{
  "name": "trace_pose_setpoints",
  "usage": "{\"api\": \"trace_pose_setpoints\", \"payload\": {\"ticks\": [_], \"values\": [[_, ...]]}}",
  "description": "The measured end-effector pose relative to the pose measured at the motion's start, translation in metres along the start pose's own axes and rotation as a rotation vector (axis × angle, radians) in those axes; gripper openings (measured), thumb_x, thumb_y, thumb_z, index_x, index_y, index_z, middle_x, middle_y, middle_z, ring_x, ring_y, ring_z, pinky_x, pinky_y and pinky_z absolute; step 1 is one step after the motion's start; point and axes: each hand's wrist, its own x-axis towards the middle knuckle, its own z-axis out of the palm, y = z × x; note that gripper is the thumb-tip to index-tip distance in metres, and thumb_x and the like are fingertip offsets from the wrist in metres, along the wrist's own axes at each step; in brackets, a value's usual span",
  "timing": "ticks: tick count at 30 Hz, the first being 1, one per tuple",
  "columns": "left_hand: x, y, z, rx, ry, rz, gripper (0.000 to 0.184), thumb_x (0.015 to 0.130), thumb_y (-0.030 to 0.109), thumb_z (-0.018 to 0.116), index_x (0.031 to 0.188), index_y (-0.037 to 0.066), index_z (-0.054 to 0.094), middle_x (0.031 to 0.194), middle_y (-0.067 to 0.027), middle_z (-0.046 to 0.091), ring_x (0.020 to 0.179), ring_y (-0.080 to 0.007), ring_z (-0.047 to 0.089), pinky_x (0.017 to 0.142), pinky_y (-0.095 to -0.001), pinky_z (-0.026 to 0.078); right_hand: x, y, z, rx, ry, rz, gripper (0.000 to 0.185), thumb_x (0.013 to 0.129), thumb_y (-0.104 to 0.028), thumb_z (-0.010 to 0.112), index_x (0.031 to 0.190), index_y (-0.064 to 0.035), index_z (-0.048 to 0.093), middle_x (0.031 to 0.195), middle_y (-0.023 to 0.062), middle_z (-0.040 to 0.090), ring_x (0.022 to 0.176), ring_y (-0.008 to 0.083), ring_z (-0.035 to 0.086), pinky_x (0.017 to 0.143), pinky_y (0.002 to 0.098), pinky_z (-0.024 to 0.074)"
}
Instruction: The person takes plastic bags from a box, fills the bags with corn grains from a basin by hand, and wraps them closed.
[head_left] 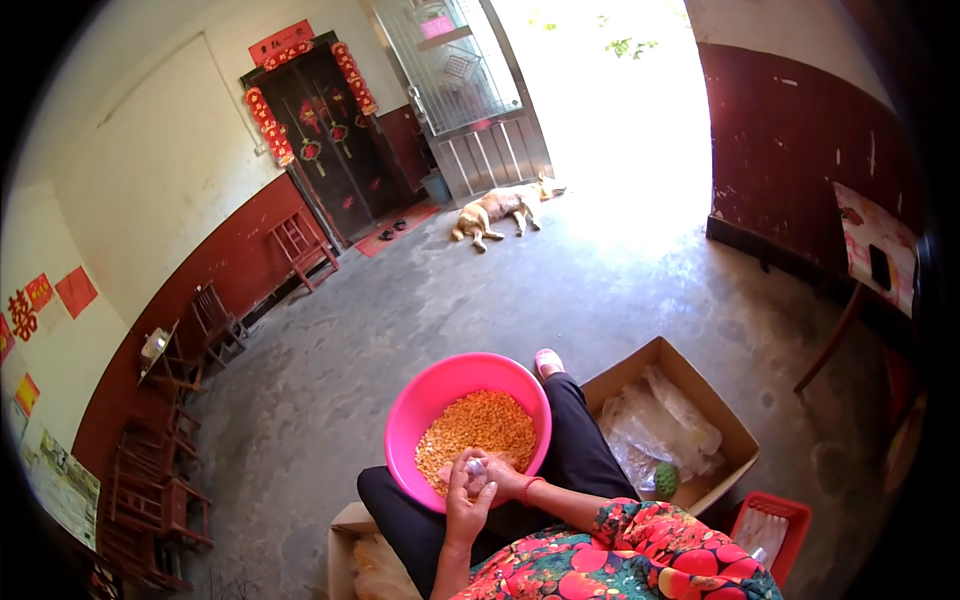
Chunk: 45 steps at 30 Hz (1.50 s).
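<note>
A bright pink basin (pixel 402 432) stands between my legs, with a heap of orange-yellow corn kernels (pixel 482 425) in it. Over its near rim my two hands come together. My left hand (pixel 465 508) is closed, thumb and fingers curled against the other hand. My right hand (pixel 503 478), with a red band at the wrist, is closed too. A small whitish thing (pixel 475 467) shows between the fingers; its kind is hard to make out, and the fingers hide most of it.
At my right stands an open cardboard box (pixel 720 400) with clear plastic bags and a green, bumpy fruit (pixel 666 478). Beside it is a red basket (pixel 800 515). Another carton (pixel 342 555) is at my left. A dog (pixel 500 212) lies by the open door; wooden chairs (pixel 300 250) line the left wall.
</note>
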Motion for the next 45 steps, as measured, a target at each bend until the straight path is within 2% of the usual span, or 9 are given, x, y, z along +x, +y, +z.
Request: {"api": "trace_pose_setpoints", "payload": {"ticks": [6, 9, 14, 19, 21, 28, 35, 43, 45], "values": [[0.003, -0.009, -0.012, 0.159, -0.201, -0.205, 0.054, 0.074, -0.005, 0.055, 0.124, 0.002, 0.036, 0.098, -0.0051, 0.054, 0.093, -0.0122, 0.051, 0.081, -0.0242, 0.042, -0.002, 0.021, 0.012, 0.06, -0.013, 0.05, 0.019, 0.079, -0.022, 0.046, 0.085, -0.0062, 0.056, 0.08, 0.0155, 0.056, 0.077, 0.0313, 0.055, 0.066, 0.0388, 0.0435], [0.006, -0.022, -0.028, 0.288, -0.021, -0.076, 0.063, 0.07, -0.003, 0.059, 0.127, 0.005, 0.033, 0.104, -0.0098, 0.054, 0.093, -0.0177, 0.053, 0.081, -0.0275, 0.043, 0.008, 0.068, 0.048, 0.213, 0.169, 0.108, 0.027, 0.087, -0.025, 0.04, 0.079, -0.0041, 0.054, 0.071, 0.0102, 0.053, 0.068, 0.0223, 0.054, 0.062, 0.0357, 0.0425], [0.016, -0.056, -0.061, 0.718, -0.095, 0.007, 0.094, 0.061, 0.021, 0.074, 0.133, 0.002, 0.017, 0.126, -0.0188, 0.037, 0.117, -0.0324, 0.036, 0.096, -0.0373, 0.031, 0.008, 0.047, 0.028, 0.256, 0.281, 0.216, 0.032, 0.09, -0.026, 0.033, 0.08, -0.003, 0.052, 0.075, 0.0129, 0.052, 0.071, 0.0268, 0.05, 0.065, 0.0375, 0.0405], [0.027, -0.101, -0.07, 0.998, -0.303, -0.01, 0.108, 0.053, 0.044, 0.075, 0.132, 0.0, 0.017, 0.13, -0.0196, 0.031, 0.123, -0.0332, 0.026, 0.101, -0.0389, 0.023, 0.016, 0.047, 0.025, 0.218, 0.314, 0.269, 0.029, 0.089, -0.024, 0.033, 0.079, -0.0028, 0.05, 0.074, 0.0138, 0.05, 0.068, 0.0314, 0.05, 0.062, 0.0408, 0.0397], [0.033, -0.107, -0.063, 1.064, -0.367, 0.009, 0.108, 0.052, 0.049, 0.074, 0.131, 0.0, 0.019, 0.131, -0.0191, 0.031, 0.124, -0.0322, 0.025, 0.101, -0.0385, 0.022, 0.029, 0.068, 0.038, 0.023, 0.268, 0.038, 0.02, 0.085, -0.019, 0.037, 0.08, -0.0027, 0.049, 0.072, 0.0135, 0.05, 0.062, 0.0323, 0.05, 0.056, 0.0405, 0.04], [0.031, -0.134, -0.065, 0.575, -0.492, 0.006, 0.054, 0.071, 0.041, 0.065, 0.108, 0.004, 0.052, 0.104, -0.0123, 0.056, 0.097, -0.0221, 0.053, 0.086, -0.0351, 0.041, 0.051, -0.03, 0.008, 0.018, 0.057, -0.133, 0.015, 0.077, -0.016, 0.048, 0.086, -0.0076, 0.056, 0.073, 0.0166, 0.056, 0.065, 0.0302, 0.054, 0.059, 0.0392, 0.0412], [0.024, -0.132, -0.066, 0.203, -0.283, -0.222, 0.048, 0.077, 0.04, 0.056, 0.108, 0.004, 0.051, 0.104, -0.0119, 0.056, 0.096, -0.0209, 0.053, 0.084, -0.0344, 0.042, 0.05, -0.081, 0.02, -0.327, -0.236, -0.024, 0.024, 0.077, -0.013, 0.046, 0.097, -0.0055, 0.057, 0.083, 0.0187, 0.06, 0.082, 0.0323, 0.058, 0.077, 0.0399, 0.0439], [0.028, -0.12, -0.064, -0.283, 0.059, -0.423, 0.043, 0.084, 0.039, 0.046, 0.108, 0.003, 0.05, 0.103, -0.0113, 0.056, 0.094, -0.0195, 0.054, 0.083, -0.0336, 0.043, 0.049, -0.074, 0.036, -0.308, -0.203, 0.057, 0.023, 0.072, -0.018, 0.055, 0.095, -0.0146, 0.055, 0.099, 0.0063, 0.053, 0.091, 0.0291, 0.053, 0.088, 0.0592, 0.0262], [0.031, -0.119, -0.065, -0.341, 0.113, -0.431, 0.042, 0.085, 0.038, 0.044, 0.108, 0.003, 0.05, 0.103, -0.0112, 0.056, 0.094, -0.0192, 0.054, 0.082, -0.0334, 0.043, 0.045, -0.067, 0.026, -0.113, 0.119, -0.24, 0.028, 0.068, -0.013, 0.059, 0.096, -0.0128, 0.055, 0.097, 0.0079, 0.053, 0.093, 0.0299, 0.052, 0.086, 0.0548, 0.0311]]}}
